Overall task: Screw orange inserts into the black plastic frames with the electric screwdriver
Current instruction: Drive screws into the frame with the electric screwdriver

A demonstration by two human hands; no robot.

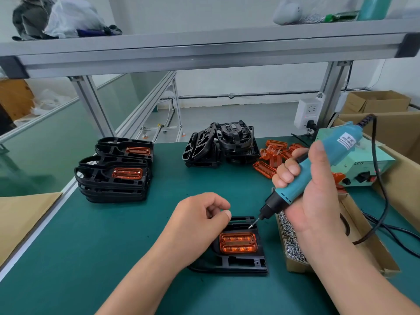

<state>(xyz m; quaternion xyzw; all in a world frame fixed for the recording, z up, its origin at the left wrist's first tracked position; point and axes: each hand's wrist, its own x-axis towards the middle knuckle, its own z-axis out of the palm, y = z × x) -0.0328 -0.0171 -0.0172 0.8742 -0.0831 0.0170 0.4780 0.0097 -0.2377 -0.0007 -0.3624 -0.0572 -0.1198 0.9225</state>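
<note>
**Screw tip just beyond the insert's far right corner**

On the green desk (118,246), close in front: a black plastic frame (241,262), lying flat. Slanting down towards it from the upper right: the electric screwdriver (336,148), gripped round its body by the right hand (313,201), the nearer of the two hands to the work. At the frame's far left edge: the left hand (197,220), fingers curled, thumb against forefinger; cannot tell whether anything is pinched. Seated in the frame: the orange insert (238,242), long axis left to right. On the bit: a screw (250,226), likely needing only a short drop towards the insert's right end.
</note>
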